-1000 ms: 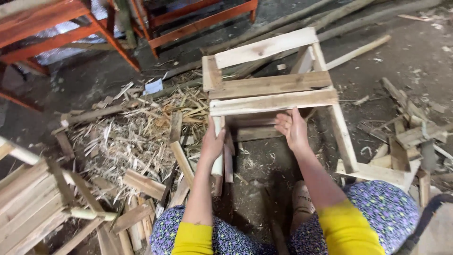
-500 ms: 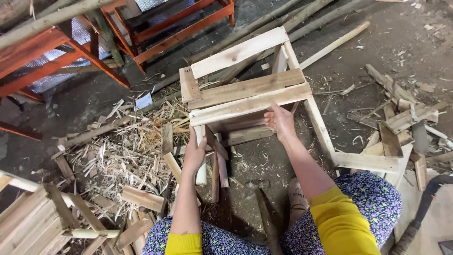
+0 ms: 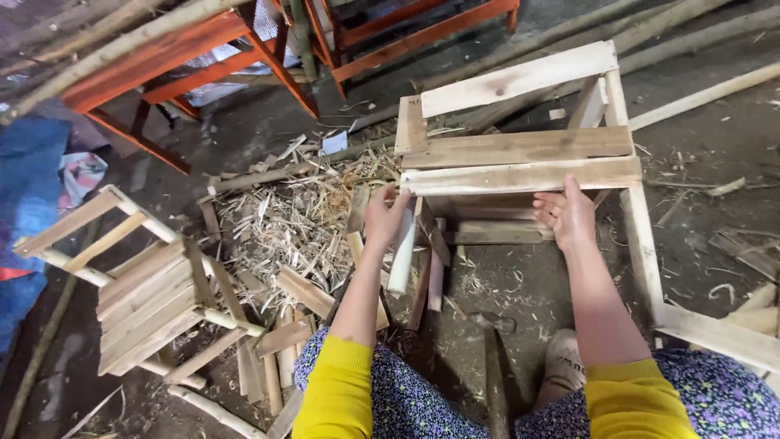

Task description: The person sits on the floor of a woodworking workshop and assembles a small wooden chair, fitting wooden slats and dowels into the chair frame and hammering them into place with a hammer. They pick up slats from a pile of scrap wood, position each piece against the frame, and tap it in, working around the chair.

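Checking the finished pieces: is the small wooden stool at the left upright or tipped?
Tipped: the stool lies on its side, legs pointing sideways, slatted seat facing up.

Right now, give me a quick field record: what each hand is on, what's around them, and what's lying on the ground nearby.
left hand: grips the top of a pale round leg at the left end of the front slat
right hand: open, fingers against the front slat's underside
frame: unfinished wooden stool, three slats across its top
hammer: on the ground between the knees, untouched
shavings: heap left of the frame
finished stool: lying on its side, far left
orange frames: at the top
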